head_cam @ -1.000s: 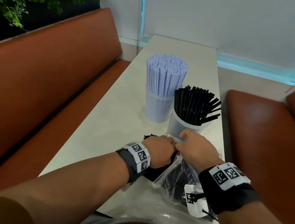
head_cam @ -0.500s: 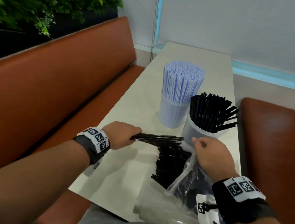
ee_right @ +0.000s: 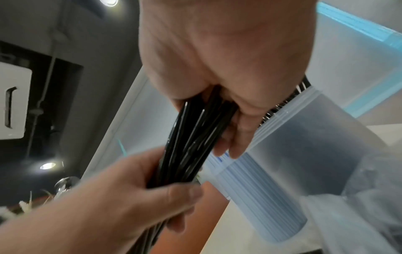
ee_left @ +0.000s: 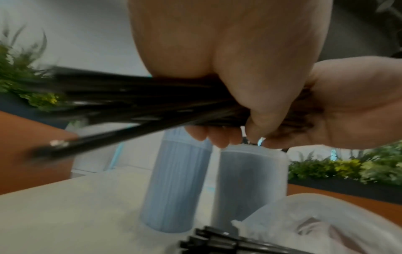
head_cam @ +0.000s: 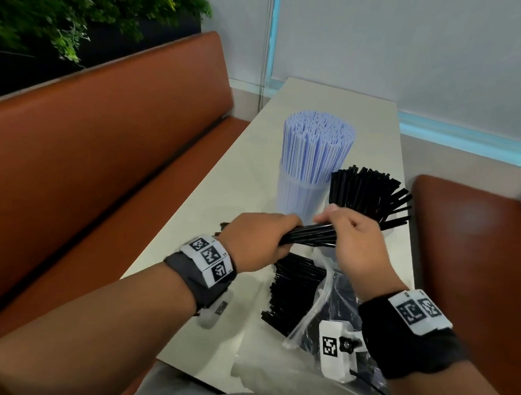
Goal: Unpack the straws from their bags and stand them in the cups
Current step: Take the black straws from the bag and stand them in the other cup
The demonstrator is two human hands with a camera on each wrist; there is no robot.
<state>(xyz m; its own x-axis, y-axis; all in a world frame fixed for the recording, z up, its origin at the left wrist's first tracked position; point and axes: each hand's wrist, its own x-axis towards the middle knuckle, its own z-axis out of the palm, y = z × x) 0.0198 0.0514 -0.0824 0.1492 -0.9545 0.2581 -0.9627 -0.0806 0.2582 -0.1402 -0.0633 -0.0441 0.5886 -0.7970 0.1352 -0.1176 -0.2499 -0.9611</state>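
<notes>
A bundle of black straws (head_cam: 307,236) is held roughly level above the counter (head_cam: 241,183), in front of the two cups. The left hand (head_cam: 257,241) grips one end, fingers (ee_left: 217,137) curled round the bundle with the thumb closing over it. The right hand (head_cam: 356,237) grips the other end, fingers (ee_right: 230,142) wrapped round the straws in the right wrist view. In the left wrist view the loose ends fan out past the hand; blur hides their detail.

Beneath the hands, more black straws (head_cam: 292,291) lie in a pile on the counter, their far part running into an open clear plastic bag (head_cam: 315,312). The bag lies at the near edge of the counter, crumpled, with dark contents showing through the film.

Beyond the hands stand two translucent cups, just beside each other. The left cup (head_cam: 297,197) is packed with upright pale blue straws (head_cam: 319,145). The right cup (ee_left: 250,185) holds black straws (head_cam: 370,191); those on its right side splay outward. Whether the cups touch cannot be told.

Brown upholstered bench seats (head_cam: 99,158) flank the counter on both sides. Green foliage (head_cam: 65,0) sits behind the left seat back.
</notes>
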